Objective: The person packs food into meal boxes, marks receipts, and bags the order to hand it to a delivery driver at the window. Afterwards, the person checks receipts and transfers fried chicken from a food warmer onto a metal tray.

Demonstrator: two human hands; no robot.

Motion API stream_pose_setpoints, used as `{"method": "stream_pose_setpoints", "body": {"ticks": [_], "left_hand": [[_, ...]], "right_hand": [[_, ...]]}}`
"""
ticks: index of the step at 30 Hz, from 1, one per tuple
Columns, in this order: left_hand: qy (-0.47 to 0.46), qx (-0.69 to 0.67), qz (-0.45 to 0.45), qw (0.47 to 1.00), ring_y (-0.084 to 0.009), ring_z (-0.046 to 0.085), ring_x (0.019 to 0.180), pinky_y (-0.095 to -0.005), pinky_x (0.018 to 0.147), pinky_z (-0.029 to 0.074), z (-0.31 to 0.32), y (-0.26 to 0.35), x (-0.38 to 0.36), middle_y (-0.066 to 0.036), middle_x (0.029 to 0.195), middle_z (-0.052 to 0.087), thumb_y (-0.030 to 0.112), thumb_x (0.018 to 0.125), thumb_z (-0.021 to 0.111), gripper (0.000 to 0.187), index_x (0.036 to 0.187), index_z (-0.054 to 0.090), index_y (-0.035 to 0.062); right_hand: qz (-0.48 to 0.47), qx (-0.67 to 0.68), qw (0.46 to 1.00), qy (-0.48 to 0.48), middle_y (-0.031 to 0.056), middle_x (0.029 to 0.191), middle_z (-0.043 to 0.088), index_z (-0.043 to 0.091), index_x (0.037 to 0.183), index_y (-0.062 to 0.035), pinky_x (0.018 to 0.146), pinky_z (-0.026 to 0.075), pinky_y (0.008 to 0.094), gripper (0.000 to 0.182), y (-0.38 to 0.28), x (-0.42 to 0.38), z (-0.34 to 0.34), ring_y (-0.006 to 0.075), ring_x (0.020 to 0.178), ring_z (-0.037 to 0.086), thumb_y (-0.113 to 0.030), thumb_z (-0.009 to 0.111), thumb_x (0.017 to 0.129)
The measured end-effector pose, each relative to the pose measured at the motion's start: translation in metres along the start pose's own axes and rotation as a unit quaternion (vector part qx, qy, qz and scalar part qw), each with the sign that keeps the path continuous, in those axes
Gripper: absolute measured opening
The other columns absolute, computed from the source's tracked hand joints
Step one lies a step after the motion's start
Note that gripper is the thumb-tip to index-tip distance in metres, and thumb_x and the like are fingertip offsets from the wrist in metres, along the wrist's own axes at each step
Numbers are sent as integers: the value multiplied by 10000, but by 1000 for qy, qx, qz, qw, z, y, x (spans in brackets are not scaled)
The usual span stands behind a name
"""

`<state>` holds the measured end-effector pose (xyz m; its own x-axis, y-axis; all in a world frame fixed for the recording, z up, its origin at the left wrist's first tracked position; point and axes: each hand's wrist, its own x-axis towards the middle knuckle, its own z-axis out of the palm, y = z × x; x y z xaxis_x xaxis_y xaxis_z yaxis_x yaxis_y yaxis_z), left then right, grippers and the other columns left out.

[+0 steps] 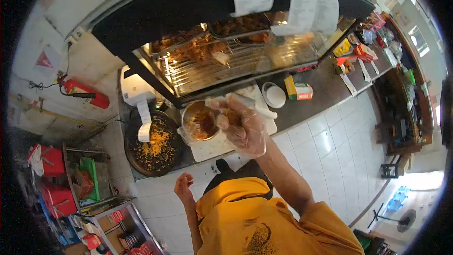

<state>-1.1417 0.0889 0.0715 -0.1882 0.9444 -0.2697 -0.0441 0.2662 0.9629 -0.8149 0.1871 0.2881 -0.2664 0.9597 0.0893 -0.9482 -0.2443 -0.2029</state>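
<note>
My right hand (243, 127), in a clear plastic glove, is raised over the counter beside a round metal bowl (200, 121). Its fingers are curled around a small brownish piece that is too blurred to name. The bowl holds reddish-brown sauce or coated food, and a plastic film hangs over its near left rim. Under the bowl and hand lies a white cutting board (212, 150). My left hand (184, 185) is bare and hangs low in front of the counter, fingers loosely bent, with nothing visible in it.
Behind the bowl stands a lit glass warming cabinet (198, 82) with fried pieces on racks. A dark round pan (165, 158) of orange crumbs and a receipt printer (136, 87) are at left. A white round tub (273, 95) and a small carton (299, 89) stand right.
</note>
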Motion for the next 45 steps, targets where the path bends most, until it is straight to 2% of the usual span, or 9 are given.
{"method": "stream_pose_setpoints", "body": {"ticks": [3, 7, 14, 23, 33, 35, 39, 43, 45], "left_hand": [[19, -31, 7, 999, -176, 690, 841, -309, 711, 555, -9, -9, 3, -93, 940, 721, 194, 996, 604, 223, 1094, 692, 14], [51, -37, -4, 998, -173, 688, 826, -294, 703, 548, -19, -13, -2, -89, 927, 719, 181, 989, 613, 216, 1107, 685, 16], [145, -62, 1, 988, -162, 672, 816, -280, 696, 531, -53, -36, -27, -86, 936, 709, 158, 992, 586, 190, 1078, 677, 15], [223, -80, -26, 971, -148, 657, 782, -269, 679, 520, -70, -37, -41, -79, 904, 701, 176, 994, 551, 219, 1063, 673, 8], [156, -83, 54, 983, -160, 666, 796, -287, 690, 535, -47, 4, -14, -87, 904, 703, 201, 997, 571, 230, 1048, 666, -2], [148, -100, 40, 983, -165, 670, 806, -295, 703, 541, -43, 12, -15, -86, 908, 704, 224, 998, 573, 250, 1057, 662, -2], [54, -114, -10, 992, -193, 677, 887, -308, 728, 552, -21, 37, 3, -96, 986, 700, 291, 994, 588, 326, 1154, 643, 12], [-174, -181, 1, 968, -253, 657, 1025, -361, 797, 560, 25, 89, 21, -151, 1252, 621, 353, 973, 633, 598, 1456, 416, 75], [-255, -240, -14, 937, -265, 639, 1066, -387, 871, 543, 66, 137, 14, -154, 1370, 544, 359, 973, 637, 713, 1534, 286, 90]], "right_hand": [[-110, -216, 931, 273, 4, 780, 619, 613, 1069, -83, 415, 414, 235, 329, -18, 44, 5, 100, 553, 502, -395, 549, 989], [-364, -156, 885, 245, 81, 816, 593, 596, 1005, -36, 600, 533, 260, 232, -101, 112, 41, 198, 717, 587, -227, 463, 1011], [-405, -224, 876, 135, 112, 1276, 597, 571, 1268, -104, 922, 544, 400, 496, -220, 167, -82, 245, 1104, 612, -447, 321, 1012], [-196, -373, 855, 302, 121, 865, 706, 671, 1108, -21, 601, 526, 248, 243, -30, 184, -26, 181, 609, 621, -181, 688, 925], [-424, -173, 819, 346, 96, 1137, 637, 629, 1110, -86, 799, 547, 349, 265, -6, 215, -28, 212, 1050, 604, -244, 703, 910], [-570, -594, 514, 242, 69, 1061, 637, 633, 1083, -101, 765, 546, 370, 233, -28, 195, -98, 215, 974, 612, -218, 710, 898], [-401, -202, 832, 327, 39, 878, 607, 632, 1011, -102, 694, 543, 374, 180, 25, 97, 0, 199, 795, 615, -122, 716, 853], [-491, -599, 557, 299, 59, 904, 626, 606, 1084, -65, 655, 565, 328, 231, 36, 16, -41, 188, 790, 639, -97, 679, 868], [-382, -191, 844, 325, 67, 936, 643, 593, 1126, -55, 619, 573, 289, 252, 51, -22, 7, 171, 780, 651, -91, 655, 884]]}}
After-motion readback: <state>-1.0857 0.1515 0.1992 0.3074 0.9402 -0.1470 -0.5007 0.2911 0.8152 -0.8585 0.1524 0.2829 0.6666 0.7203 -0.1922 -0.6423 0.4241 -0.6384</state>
